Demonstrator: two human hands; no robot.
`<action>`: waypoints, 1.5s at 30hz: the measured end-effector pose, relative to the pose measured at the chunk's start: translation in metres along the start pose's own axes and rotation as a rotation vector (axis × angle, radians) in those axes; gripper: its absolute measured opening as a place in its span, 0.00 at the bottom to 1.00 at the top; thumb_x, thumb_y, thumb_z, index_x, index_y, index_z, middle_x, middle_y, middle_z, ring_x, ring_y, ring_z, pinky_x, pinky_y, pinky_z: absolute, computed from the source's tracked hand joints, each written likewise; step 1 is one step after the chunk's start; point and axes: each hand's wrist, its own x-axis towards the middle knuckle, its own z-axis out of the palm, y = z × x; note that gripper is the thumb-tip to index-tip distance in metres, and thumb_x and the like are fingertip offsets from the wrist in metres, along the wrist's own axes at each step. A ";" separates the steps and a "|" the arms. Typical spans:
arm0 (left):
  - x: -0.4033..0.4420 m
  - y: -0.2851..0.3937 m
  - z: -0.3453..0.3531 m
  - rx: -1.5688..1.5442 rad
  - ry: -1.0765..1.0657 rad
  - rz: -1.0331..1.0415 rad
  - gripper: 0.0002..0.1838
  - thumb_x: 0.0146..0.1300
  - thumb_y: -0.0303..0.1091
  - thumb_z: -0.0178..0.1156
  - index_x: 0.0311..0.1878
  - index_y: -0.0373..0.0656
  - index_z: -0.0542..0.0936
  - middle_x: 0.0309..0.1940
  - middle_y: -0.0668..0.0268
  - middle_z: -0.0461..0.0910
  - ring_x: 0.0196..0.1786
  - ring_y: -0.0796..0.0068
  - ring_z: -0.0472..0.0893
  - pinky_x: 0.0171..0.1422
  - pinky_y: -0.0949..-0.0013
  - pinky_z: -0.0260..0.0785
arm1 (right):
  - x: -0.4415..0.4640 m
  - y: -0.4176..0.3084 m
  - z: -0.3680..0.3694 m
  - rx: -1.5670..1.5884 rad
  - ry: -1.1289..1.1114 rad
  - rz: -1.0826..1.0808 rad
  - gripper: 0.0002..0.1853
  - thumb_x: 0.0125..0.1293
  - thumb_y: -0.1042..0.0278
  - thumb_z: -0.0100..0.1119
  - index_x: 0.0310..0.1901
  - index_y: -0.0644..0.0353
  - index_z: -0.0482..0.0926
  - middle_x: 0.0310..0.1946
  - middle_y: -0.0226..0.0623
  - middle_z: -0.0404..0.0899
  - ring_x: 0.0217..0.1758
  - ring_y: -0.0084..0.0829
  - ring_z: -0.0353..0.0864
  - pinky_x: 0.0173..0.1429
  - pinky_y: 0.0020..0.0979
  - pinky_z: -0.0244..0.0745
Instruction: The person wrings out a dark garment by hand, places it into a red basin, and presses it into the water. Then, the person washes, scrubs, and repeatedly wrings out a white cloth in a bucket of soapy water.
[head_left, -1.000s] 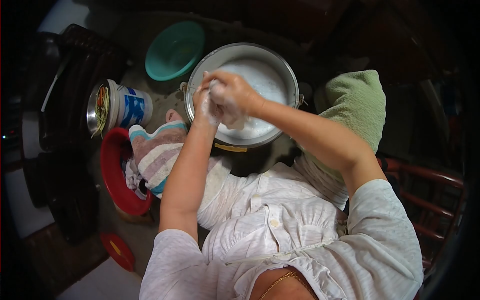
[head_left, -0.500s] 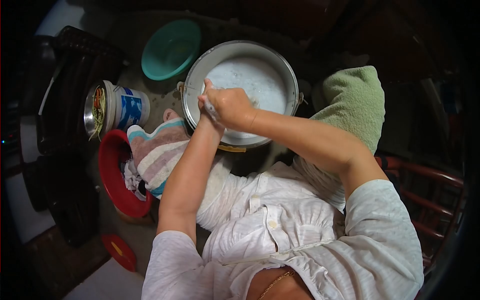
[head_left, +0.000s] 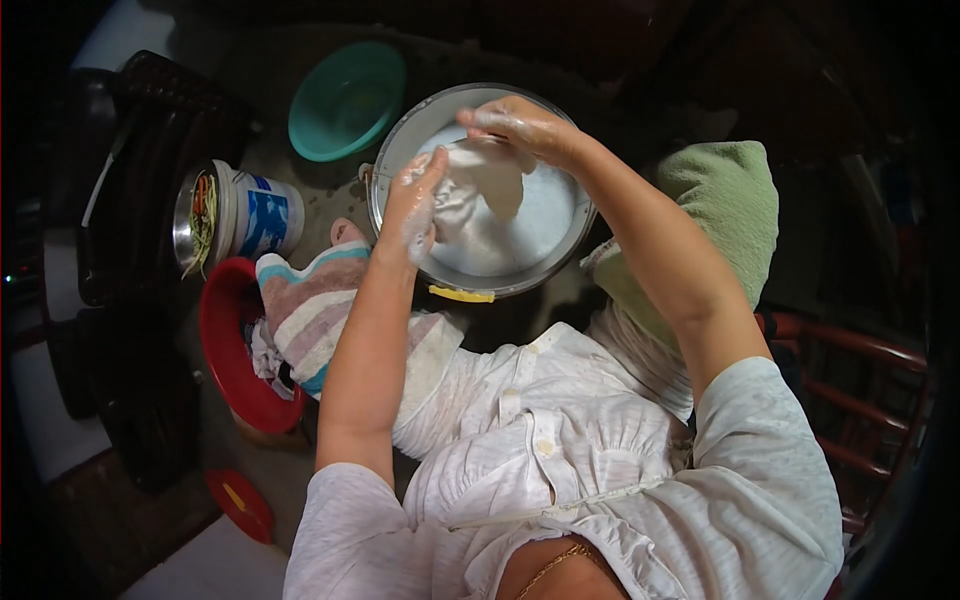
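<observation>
A large metal pot (head_left: 412, 130) holds cloudy, sudsy water (head_left: 550, 215). Over it, a wet pale cloth (head_left: 467, 205) is stretched between my two hands, with a grey-beige part hanging toward the water. My left hand (head_left: 415, 205), foamy at the fingers and wrist, grips the cloth's left side. Higher up and to the right, my right hand (head_left: 525, 128) is closed on its upper end, also streaked with foam. The cloth is partly blurred, so its exact kind is unclear.
A green basin (head_left: 345, 100) stands behind left. A white bucket (head_left: 270, 215) with a bowl of shredded vegetables (head_left: 200, 225) is at left, near a red basin (head_left: 225, 345) holding clothes. Striped (head_left: 320, 300) and green towels (head_left: 725, 220) cover my knees. A red chair (head_left: 860, 390) stands right.
My hands were pressed together over the pot's left side. Now they are apart, the right one farther back, with the cloth spread between them.
</observation>
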 end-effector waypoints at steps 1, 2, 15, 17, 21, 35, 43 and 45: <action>0.004 -0.002 -0.005 -0.016 0.064 0.096 0.14 0.63 0.38 0.52 0.42 0.36 0.73 0.28 0.70 0.76 0.29 0.81 0.75 0.33 0.80 0.67 | -0.003 0.001 0.000 -0.076 -0.092 -0.056 0.18 0.51 0.50 0.57 0.24 0.60 0.75 0.20 0.30 0.71 0.24 0.23 0.68 0.31 0.25 0.64; 0.007 -0.006 -0.009 -0.016 0.069 0.098 0.14 0.63 0.38 0.52 0.42 0.36 0.73 0.28 0.70 0.76 0.29 0.81 0.75 0.33 0.80 0.67 | -0.006 0.002 -0.001 -0.152 -0.185 -0.113 0.14 0.49 0.57 0.59 0.26 0.61 0.77 0.21 0.31 0.72 0.26 0.23 0.69 0.33 0.24 0.65; 0.017 -0.008 -0.018 -0.264 0.228 0.297 0.16 0.67 0.43 0.44 0.44 0.37 0.69 0.38 0.63 0.73 0.42 0.75 0.74 0.48 0.71 0.67 | -0.005 0.021 0.011 0.600 -0.078 -0.067 0.17 0.57 0.59 0.57 0.42 0.63 0.75 0.36 0.34 0.77 0.37 0.26 0.76 0.47 0.32 0.70; 0.015 -0.007 -0.013 -0.350 0.254 0.212 0.16 0.67 0.42 0.44 0.44 0.37 0.69 0.39 0.62 0.73 0.42 0.73 0.75 0.48 0.69 0.69 | -0.003 0.016 0.025 0.701 -0.056 -0.064 0.15 0.59 0.61 0.55 0.43 0.63 0.75 0.36 0.35 0.77 0.37 0.27 0.76 0.46 0.32 0.71; 0.023 -0.022 -0.016 -0.363 0.318 0.163 0.14 0.66 0.40 0.45 0.44 0.37 0.69 0.39 0.61 0.74 0.42 0.71 0.75 0.48 0.68 0.69 | -0.019 -0.007 0.060 0.607 0.141 -0.107 0.12 0.57 0.72 0.48 0.42 0.64 0.74 0.36 0.36 0.76 0.39 0.29 0.77 0.44 0.29 0.73; 0.003 -0.026 0.011 -0.511 0.094 -0.132 0.23 0.66 0.52 0.36 0.45 0.40 0.69 0.44 0.59 0.73 0.47 0.65 0.73 0.55 0.61 0.64 | -0.037 -0.005 0.085 -0.799 0.397 -0.256 0.07 0.54 0.64 0.51 0.28 0.56 0.76 0.21 0.45 0.77 0.27 0.46 0.78 0.31 0.40 0.72; 0.003 -0.025 0.022 -0.428 0.123 -0.151 0.21 0.67 0.48 0.38 0.50 0.41 0.67 0.45 0.58 0.73 0.46 0.60 0.76 0.51 0.57 0.69 | -0.013 0.026 0.071 -0.803 0.488 -0.400 0.12 0.60 0.58 0.50 0.29 0.59 0.74 0.17 0.42 0.74 0.21 0.43 0.75 0.28 0.39 0.69; 0.009 -0.025 0.014 -0.451 0.170 -0.175 0.23 0.67 0.50 0.37 0.50 0.39 0.67 0.45 0.57 0.73 0.47 0.60 0.75 0.53 0.57 0.68 | -0.004 0.035 0.064 -0.259 0.374 -0.361 0.17 0.63 0.52 0.48 0.30 0.58 0.74 0.17 0.36 0.73 0.22 0.31 0.74 0.30 0.34 0.68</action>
